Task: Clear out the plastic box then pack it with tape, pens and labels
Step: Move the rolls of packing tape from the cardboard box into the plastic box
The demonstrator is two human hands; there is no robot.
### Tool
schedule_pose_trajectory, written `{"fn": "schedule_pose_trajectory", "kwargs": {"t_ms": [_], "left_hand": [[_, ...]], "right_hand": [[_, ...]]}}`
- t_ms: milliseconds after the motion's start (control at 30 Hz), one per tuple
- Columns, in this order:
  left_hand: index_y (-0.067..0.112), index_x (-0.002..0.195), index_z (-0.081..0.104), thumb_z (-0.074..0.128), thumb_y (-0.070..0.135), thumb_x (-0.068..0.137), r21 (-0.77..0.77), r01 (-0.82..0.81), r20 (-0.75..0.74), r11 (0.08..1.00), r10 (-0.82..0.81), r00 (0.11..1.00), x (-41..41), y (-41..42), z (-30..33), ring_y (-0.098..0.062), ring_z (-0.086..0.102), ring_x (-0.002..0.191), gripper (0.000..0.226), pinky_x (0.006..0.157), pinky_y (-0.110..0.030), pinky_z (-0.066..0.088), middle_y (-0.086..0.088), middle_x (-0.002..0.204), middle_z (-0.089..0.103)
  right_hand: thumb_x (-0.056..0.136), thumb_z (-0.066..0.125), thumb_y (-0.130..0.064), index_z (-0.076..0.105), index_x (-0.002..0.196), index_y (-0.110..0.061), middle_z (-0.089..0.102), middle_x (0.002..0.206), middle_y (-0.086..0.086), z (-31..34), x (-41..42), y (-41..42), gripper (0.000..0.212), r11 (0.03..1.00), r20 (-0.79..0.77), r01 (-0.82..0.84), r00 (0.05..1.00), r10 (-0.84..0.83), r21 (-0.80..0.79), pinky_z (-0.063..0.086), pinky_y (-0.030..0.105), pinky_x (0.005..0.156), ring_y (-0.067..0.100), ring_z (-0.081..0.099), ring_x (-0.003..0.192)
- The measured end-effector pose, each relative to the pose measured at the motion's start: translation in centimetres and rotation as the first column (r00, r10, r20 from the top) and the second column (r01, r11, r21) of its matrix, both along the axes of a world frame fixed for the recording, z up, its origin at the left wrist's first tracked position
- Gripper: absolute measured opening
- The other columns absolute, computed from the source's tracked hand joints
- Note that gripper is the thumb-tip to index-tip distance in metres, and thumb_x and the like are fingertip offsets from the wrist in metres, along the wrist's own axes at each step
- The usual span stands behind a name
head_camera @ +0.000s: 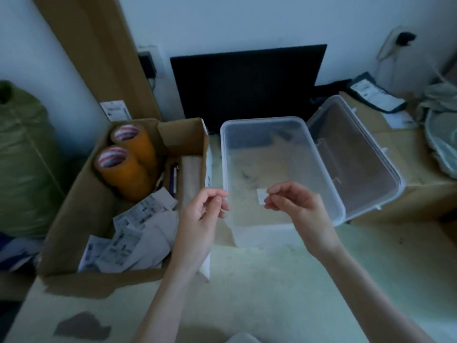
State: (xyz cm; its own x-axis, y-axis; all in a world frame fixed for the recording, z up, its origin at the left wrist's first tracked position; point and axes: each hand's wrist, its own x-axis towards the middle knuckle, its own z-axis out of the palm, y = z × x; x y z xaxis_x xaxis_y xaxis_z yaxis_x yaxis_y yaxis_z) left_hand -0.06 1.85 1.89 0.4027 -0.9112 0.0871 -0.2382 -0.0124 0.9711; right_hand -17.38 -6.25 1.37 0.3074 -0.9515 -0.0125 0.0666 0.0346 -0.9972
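Note:
A clear plastic box (223,154) stands open in the middle, with only small dark specks showing inside. Its lid (358,159) leans against its right side. My right hand (296,206) hovers over the box's near end, fingertips pinched on a small white paper scrap (261,196). My left hand (200,214) hangs by the box's near left corner, fingers curled together with nothing visible in them. The cardboard box (74,219) on the left holds two stacks of brown tape rolls (123,167), a dark pen (174,179) and crumpled printed labels (133,233).
A black flat panel (247,82) leans on the wall behind the plastic box. A green sack (22,157) stands at far left. Labelled packets (376,95) and pale bags (442,134) lie at right. Tall cardboard (99,58) leans at back left.

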Motion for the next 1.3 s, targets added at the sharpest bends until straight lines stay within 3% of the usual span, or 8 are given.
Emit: {"fn": "schedule_pose_trajectory", "kwargs": {"t_ms": [267,433,600,700,833,1000,1167,1300], "left_hand": [[0.02,0.096,0.065,0.045,0.014,0.099,-0.059,-0.099,0.036,0.993,0.101,0.994,2.4,-2.9,1.2,-0.01,0.061,0.076,0.021,0.073,-0.021,0.05,0.002,0.08,0.066],[0.02,0.095,0.064,0.043,0.012,0.099,-0.093,-0.155,0.098,0.983,0.164,0.982,5.1,-5.0,1.5,-0.006,0.061,0.075,0.022,0.071,-0.015,0.047,0.0,0.081,0.065],[0.017,0.104,0.061,0.042,0.012,0.1,-0.089,-0.251,0.183,0.964,0.264,0.947,9.6,-7.5,0.7,0.001,0.059,0.074,0.02,0.07,-0.01,0.046,0.002,0.082,0.064],[0.019,0.106,0.059,0.042,0.015,0.1,-0.077,-0.311,0.251,0.947,0.32,0.913,12.1,-8.8,-0.1,0.003,0.059,0.08,0.018,0.073,-0.009,0.044,0.007,0.086,0.064],[0.021,0.106,0.058,0.046,0.016,0.098,-0.067,-0.398,0.422,0.915,0.388,0.819,15.9,-9.5,-2.2,-0.003,0.056,0.096,0.015,0.089,-0.02,0.043,0.006,0.101,0.062],[0.021,0.118,0.053,0.054,0.022,0.092,0.038,-0.606,0.778,0.795,0.357,0.517,21.3,-8.6,-5.5,-0.026,0.04,0.126,0.026,0.104,-0.045,0.033,-0.005,0.131,0.047],[0.018,0.134,0.044,0.054,0.032,0.093,0.24,-0.63,0.874,0.738,0.118,0.472,24.2,-7.9,-7.4,-0.026,0.032,0.134,0.045,0.108,-0.047,0.028,-0.008,0.14,0.043],[0.017,0.131,0.049,0.054,0.029,0.094,0.24,-0.613,0.896,0.753,0.071,0.438,24.6,-7.9,-7.7,-0.024,0.032,0.133,0.04,0.106,-0.048,0.031,-0.005,0.137,0.048]], "right_hand": [[0.087,0.055,0.012,0.065,0.082,-0.007,0.068,0.066,-0.001,2.2,2.4,-4.1,0.021,0.988,-0.04,-0.1,0.995,0.096,-0.117,0.054,0.022,0.073,0.011,0.065,0.066],[0.087,0.054,0.011,0.064,0.085,-0.001,0.066,0.071,0.005,3.1,4.7,-6.6,0.016,0.978,-0.043,-0.138,0.99,0.133,-0.156,0.053,0.032,0.078,0.012,0.064,0.068],[0.088,0.053,0.01,0.064,0.086,-0.002,0.065,0.073,0.006,3.9,7.9,-9.3,0.016,0.971,-0.032,-0.176,0.984,0.173,-0.162,0.054,0.02,0.072,0.01,0.063,0.067],[0.089,0.054,0.007,0.065,0.084,-0.009,0.066,0.076,0.006,3.8,10.2,-10.9,0.02,0.962,-0.052,-0.223,0.975,0.218,-0.158,0.054,0.021,0.072,0.012,0.064,0.07],[0.088,0.057,0.005,0.066,0.084,-0.014,0.067,0.076,0.003,2.5,13.1,-12.6,0.021,0.953,-0.094,-0.263,0.963,0.251,-0.152,0.052,0.027,0.077,0.012,0.064,0.072],[0.087,0.06,0.001,0.067,0.085,-0.017,0.069,0.084,0.005,0.8,15.6,-13.2,0.02,0.947,-0.131,-0.305,0.948,0.291,-0.102,0.052,0.034,0.087,0.015,0.066,0.082],[0.086,0.06,0.004,0.066,0.085,-0.016,0.068,0.086,0.012,-0.3,16.9,-12.8,0.021,0.949,-0.122,-0.308,0.946,0.299,-0.065,0.052,0.038,0.089,0.019,0.066,0.083],[0.086,0.06,0.004,0.066,0.085,-0.014,0.068,0.084,0.011,-1.0,17.2,-12.4,0.018,0.946,-0.126,-0.323,0.94,0.316,-0.036,0.052,0.041,0.091,0.02,0.066,0.083]]}}
